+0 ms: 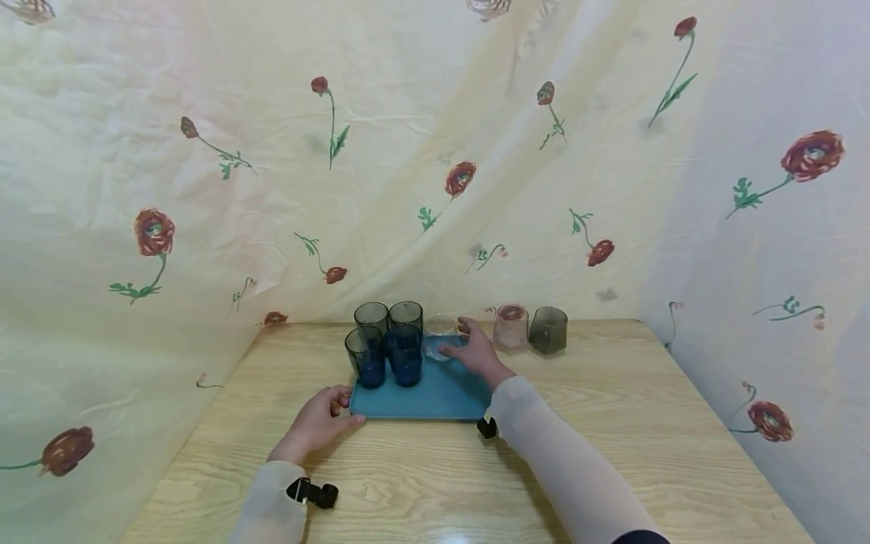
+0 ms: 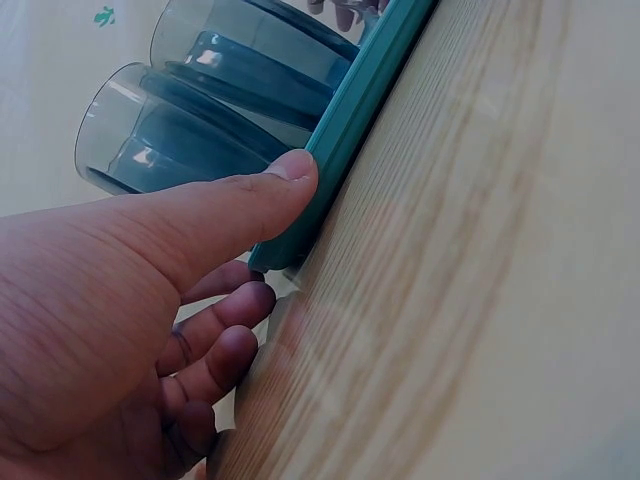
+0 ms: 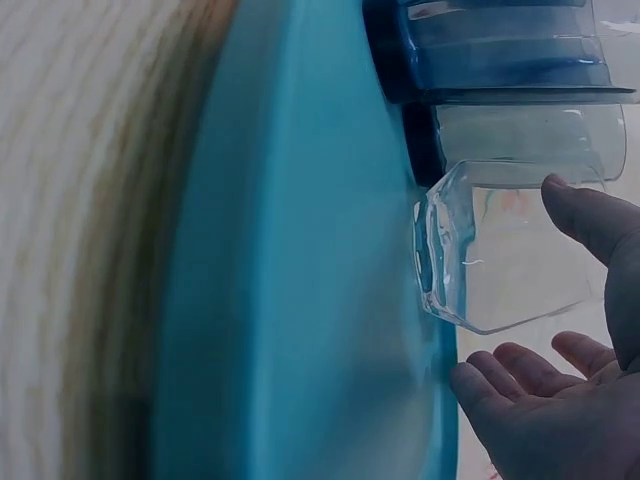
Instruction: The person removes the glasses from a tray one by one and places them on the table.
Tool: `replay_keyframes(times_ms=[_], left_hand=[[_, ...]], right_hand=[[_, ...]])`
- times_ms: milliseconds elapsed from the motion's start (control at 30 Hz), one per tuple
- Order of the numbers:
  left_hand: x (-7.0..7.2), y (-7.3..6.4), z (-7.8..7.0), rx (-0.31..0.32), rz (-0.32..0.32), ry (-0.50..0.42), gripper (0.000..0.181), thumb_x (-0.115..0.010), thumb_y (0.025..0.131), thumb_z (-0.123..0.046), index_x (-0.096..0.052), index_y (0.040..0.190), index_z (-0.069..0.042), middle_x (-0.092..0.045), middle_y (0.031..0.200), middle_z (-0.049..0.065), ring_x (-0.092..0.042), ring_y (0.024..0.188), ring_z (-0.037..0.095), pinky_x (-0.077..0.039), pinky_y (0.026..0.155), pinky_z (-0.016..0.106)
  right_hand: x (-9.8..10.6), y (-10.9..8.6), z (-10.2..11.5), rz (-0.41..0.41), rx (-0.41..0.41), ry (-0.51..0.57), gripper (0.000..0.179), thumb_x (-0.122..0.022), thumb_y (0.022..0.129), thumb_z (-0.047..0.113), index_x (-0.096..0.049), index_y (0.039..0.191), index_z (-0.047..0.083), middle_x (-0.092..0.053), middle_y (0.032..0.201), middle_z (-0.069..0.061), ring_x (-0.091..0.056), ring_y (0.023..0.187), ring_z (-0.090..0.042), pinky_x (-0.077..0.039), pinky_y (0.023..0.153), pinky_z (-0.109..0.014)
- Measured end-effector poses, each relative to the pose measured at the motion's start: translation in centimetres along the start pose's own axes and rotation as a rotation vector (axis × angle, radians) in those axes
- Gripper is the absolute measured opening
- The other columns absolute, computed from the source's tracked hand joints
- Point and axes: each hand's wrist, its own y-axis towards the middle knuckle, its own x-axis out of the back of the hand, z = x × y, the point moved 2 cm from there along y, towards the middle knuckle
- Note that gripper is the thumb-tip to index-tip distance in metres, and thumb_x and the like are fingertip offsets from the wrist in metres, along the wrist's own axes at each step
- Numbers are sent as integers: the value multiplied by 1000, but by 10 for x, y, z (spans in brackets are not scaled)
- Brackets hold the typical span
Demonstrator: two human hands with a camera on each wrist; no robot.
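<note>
1. With the left hand [image 1: 319, 419], pinching the blue tray [image 1: 445, 393] by its near-left corner, presumably steadying it.
2. With the right hand [image 1: 479, 355] unclasped, framing the clear faceted tumbler [image 3: 500, 260] on the tray beside four dark-tinted tumblers [image 1: 368, 363], likely guarding balance.

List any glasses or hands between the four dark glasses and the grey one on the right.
In the head view, left to right: a clear glass, the right hand beside it, then a second clear glass.

head: far, forward-down over pale wood-grain bench [image 1: 408, 476] | both wrist views: close, rolled sideways | all share: blue rectangular tray [image 1: 435, 393]
</note>
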Motion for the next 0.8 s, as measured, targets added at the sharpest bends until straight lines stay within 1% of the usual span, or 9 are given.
replay_keyframes(times_ms=[200,300,467,667,800], left_hand=[[1,0,0,-4,-3,-5,60,-89,87,-31,-65,138,-10,-58,104,0,-48,87,19,-41,78,39],[0,0,0,-9,1,-5,60,-88,88,-31,-65,139,-9,-58,104,0,-47,87,19,-40,77,39],[0,0,0,-4,0,-10,61,-88,88,-30,-64,140,-9,-58,104,0,-48,86,18,-41,77,39],[0,0,0,-3,-1,-7,63,-89,87,-32,-64,140,-9,-58,105,-1,-47,86,18,-41,77,39],[0,0,0,-4,1,-12,63,-89,87,-32,-64,140,-10,-58,105,0,-47,86,19,-41,76,39]], right_hand=[[-5,1,-2,18,-11,-16,84,-82,94,23,-34,161,8,-43,159,-22,-43,144,-41,-40,112,-57],[-7,1,-3,19,-12,-40,84,-81,95,25,-34,162,8,-44,158,-21,-45,142,-41,-41,111,-57],[-10,3,-4,14,1,-70,83,-82,94,26,-37,161,8,-48,155,-21,-50,138,-41,-43,108,-57],[-11,6,-5,18,12,-110,81,-83,93,28,-41,159,7,-47,155,-24,-48,139,-43,-43,108,-57],[-12,7,-6,18,15,-109,80,-83,93,27,-43,158,6,-47,155,-24,-49,139,-43,-43,108,-57]])
